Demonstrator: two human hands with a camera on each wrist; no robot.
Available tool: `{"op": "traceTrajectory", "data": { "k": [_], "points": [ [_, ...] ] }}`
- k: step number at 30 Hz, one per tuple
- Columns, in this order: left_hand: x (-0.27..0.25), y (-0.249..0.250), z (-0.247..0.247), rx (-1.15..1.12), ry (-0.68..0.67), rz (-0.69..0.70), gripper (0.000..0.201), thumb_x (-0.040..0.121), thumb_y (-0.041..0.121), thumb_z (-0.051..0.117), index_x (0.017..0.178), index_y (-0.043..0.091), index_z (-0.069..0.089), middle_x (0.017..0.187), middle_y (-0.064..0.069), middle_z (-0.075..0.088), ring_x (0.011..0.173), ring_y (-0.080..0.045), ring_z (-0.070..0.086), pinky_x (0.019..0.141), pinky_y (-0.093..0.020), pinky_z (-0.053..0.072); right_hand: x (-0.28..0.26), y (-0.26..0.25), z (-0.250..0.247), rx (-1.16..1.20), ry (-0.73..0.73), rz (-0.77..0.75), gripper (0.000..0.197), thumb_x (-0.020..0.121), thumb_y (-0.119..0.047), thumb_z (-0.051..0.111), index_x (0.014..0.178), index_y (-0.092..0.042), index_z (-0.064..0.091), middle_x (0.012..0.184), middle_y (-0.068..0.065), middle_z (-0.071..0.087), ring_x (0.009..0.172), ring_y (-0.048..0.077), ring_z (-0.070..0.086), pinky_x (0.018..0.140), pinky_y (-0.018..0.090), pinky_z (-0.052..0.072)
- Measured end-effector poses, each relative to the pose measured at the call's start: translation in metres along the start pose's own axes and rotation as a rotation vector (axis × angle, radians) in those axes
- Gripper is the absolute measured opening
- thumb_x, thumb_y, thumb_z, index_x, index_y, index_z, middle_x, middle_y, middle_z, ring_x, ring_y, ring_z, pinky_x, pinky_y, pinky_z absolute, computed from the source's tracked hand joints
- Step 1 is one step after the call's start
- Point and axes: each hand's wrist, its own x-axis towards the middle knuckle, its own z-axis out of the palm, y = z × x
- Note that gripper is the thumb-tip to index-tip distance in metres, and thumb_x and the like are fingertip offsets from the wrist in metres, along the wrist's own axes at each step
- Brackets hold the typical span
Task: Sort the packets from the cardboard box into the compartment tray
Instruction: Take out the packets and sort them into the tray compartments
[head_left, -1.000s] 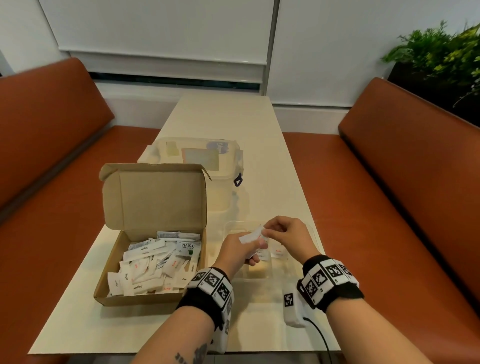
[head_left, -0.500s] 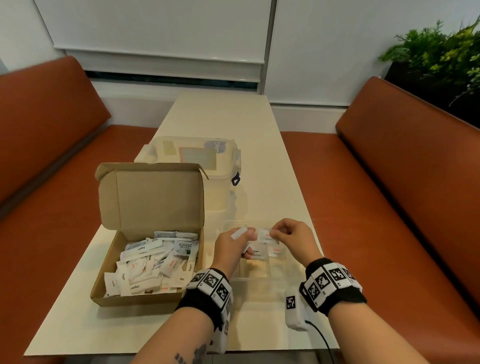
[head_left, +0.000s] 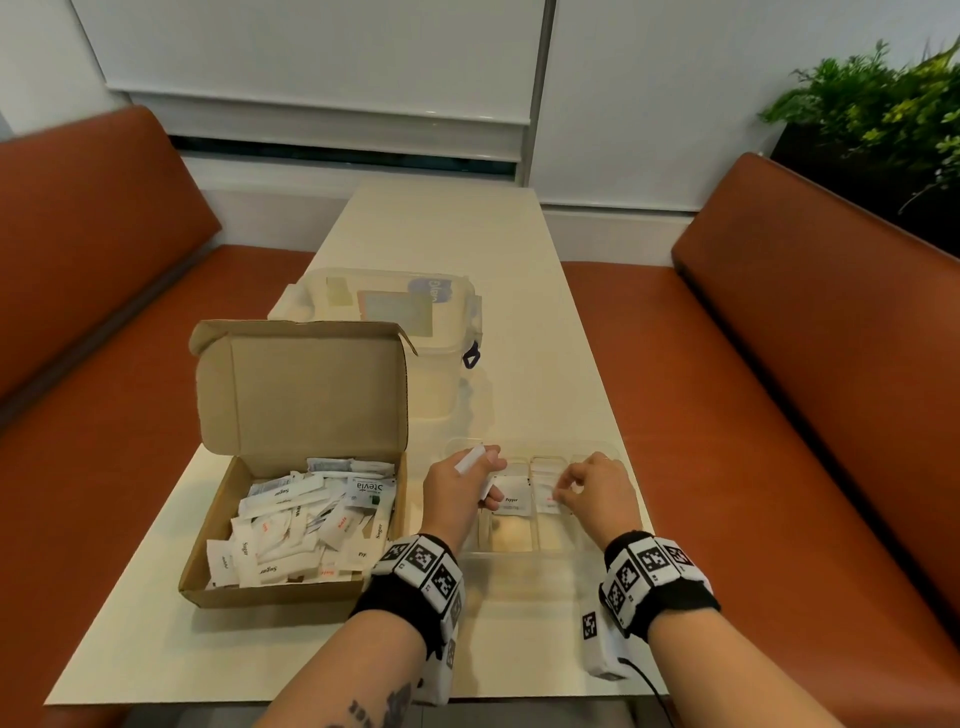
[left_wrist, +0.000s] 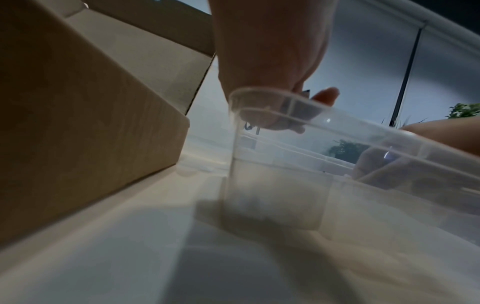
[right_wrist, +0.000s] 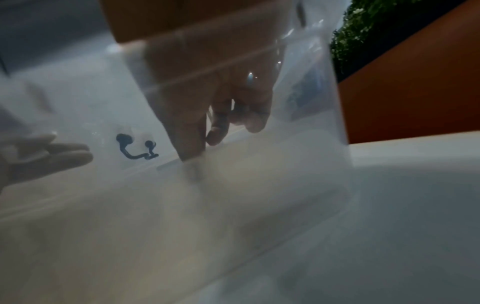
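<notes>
The open cardboard box (head_left: 280, 597) sits at my left, with several white packets (head_left: 291, 525) heaped inside. To its right stands the clear compartment tray (head_left: 519, 555). A "Pepper" packet (head_left: 511, 503) lies in a middle compartment. My left hand (head_left: 480, 470) hovers over the tray's left end and grips a couple of white packets (head_left: 469, 460). My right hand (head_left: 563, 493) reaches down into a right compartment, fingertips at a red-printed packet (head_left: 548, 503); whether they pinch it is unclear. In the wrist views the left hand (left_wrist: 298, 107) and right hand (right_wrist: 207, 133) show through the tray (left_wrist: 285, 96) walls (right_wrist: 311, 123).
A clear lidded plastic container (head_left: 415, 312) stands behind the box. A small white device with a cable (head_left: 597, 644) lies near the table's front edge by my right wrist. Orange benches (head_left: 779, 415) flank the cream table (head_left: 441, 228); a plant (head_left: 872, 114) is at the far right.
My right hand took a packet from the left hand's bunch, moved right and lowered into the tray. The left hand sank a little, still holding packets.
</notes>
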Motion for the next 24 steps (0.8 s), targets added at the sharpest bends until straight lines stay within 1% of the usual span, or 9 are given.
{"op": "traceTrajectory", "data": {
  "k": [3, 5, 8, 11, 15, 18, 21, 24],
  "points": [
    [0.001, -0.001, 0.0, 0.004, -0.002, -0.002, 0.01, 0.088, 0.02, 0.066, 0.091, 0.012, 0.071, 0.086, -0.007, 0.073, 0.052, -0.015, 0.06, 0.048, -0.024, 0.048, -0.001, 0.001, 0.001, -0.025, 0.004, -0.043, 0.008, 0.081, -0.025, 0.071, 0.085, -0.019, 0.067, 0.089, -0.005, 0.048, 0.094, 0.015, 0.044, 0.072, 0.022, 0.034],
    [0.001, -0.001, 0.0, 0.013, -0.001, -0.009, 0.011, 0.088, 0.022, 0.066, 0.089, 0.013, 0.071, 0.085, -0.008, 0.073, 0.052, -0.016, 0.06, 0.05, -0.025, 0.049, -0.002, 0.001, 0.001, -0.049, 0.001, -0.074, 0.016, 0.077, -0.027, 0.073, 0.086, -0.02, 0.062, 0.089, -0.007, 0.048, 0.091, 0.013, 0.041, 0.069, 0.022, 0.031],
    [0.003, -0.002, 0.0, 0.025, -0.005, -0.022, 0.013, 0.088, 0.023, 0.065, 0.088, 0.012, 0.071, 0.084, -0.009, 0.073, 0.053, -0.016, 0.061, 0.051, -0.026, 0.049, -0.002, 0.0, 0.003, -0.074, -0.008, -0.091, 0.023, 0.076, -0.026, 0.075, 0.082, -0.021, 0.053, 0.086, -0.007, 0.047, 0.088, 0.012, 0.039, 0.066, 0.021, 0.029],
    [0.003, -0.001, 0.0, 0.019, -0.012, -0.036, 0.015, 0.089, 0.022, 0.064, 0.093, 0.009, 0.071, 0.087, -0.007, 0.073, 0.052, -0.016, 0.06, 0.05, -0.025, 0.048, -0.001, 0.001, 0.006, -0.082, -0.006, -0.078, 0.027, 0.076, -0.025, 0.074, 0.078, -0.02, 0.048, 0.084, -0.006, 0.045, 0.086, 0.013, 0.039, 0.065, 0.022, 0.029],
    [0.004, 0.0, 0.001, 0.013, -0.019, -0.062, 0.018, 0.089, 0.019, 0.063, 0.096, 0.004, 0.07, 0.089, -0.01, 0.073, 0.051, -0.016, 0.059, 0.048, -0.025, 0.047, 0.0, 0.002, 0.008, -0.077, -0.006, -0.066, 0.028, 0.076, -0.027, 0.074, 0.076, -0.02, 0.047, 0.082, -0.007, 0.044, 0.084, 0.013, 0.039, 0.063, 0.022, 0.029],
    [0.004, 0.001, 0.0, 0.017, -0.033, -0.066, 0.018, 0.091, 0.021, 0.06, 0.096, 0.006, 0.07, 0.089, -0.01, 0.072, 0.05, -0.016, 0.059, 0.049, -0.025, 0.048, 0.001, 0.003, 0.008, -0.063, -0.013, -0.058, 0.029, 0.075, -0.028, 0.075, 0.075, -0.02, 0.047, 0.082, -0.006, 0.045, 0.083, 0.014, 0.041, 0.061, 0.022, 0.028],
    [0.004, 0.001, -0.001, -0.016, -0.06, -0.074, 0.025, 0.098, 0.026, 0.05, 0.097, 0.009, 0.068, 0.089, -0.011, 0.072, 0.051, -0.016, 0.059, 0.05, -0.026, 0.052, 0.0, -0.002, 0.005, -0.035, 0.015, -0.065, 0.027, 0.077, -0.031, 0.073, 0.078, -0.02, 0.049, 0.082, -0.006, 0.046, 0.084, 0.014, 0.041, 0.063, 0.023, 0.029],
    [0.005, 0.002, 0.0, -0.053, -0.066, -0.096, 0.032, 0.101, 0.029, 0.042, 0.099, 0.008, 0.066, 0.09, -0.012, 0.072, 0.05, -0.016, 0.06, 0.052, -0.026, 0.053, -0.001, -0.018, -0.001, 0.09, 0.09, -0.13, 0.022, 0.084, -0.035, 0.066, 0.077, -0.018, 0.054, 0.079, -0.005, 0.053, 0.079, 0.013, 0.046, 0.064, 0.024, 0.032]
  ]
}}
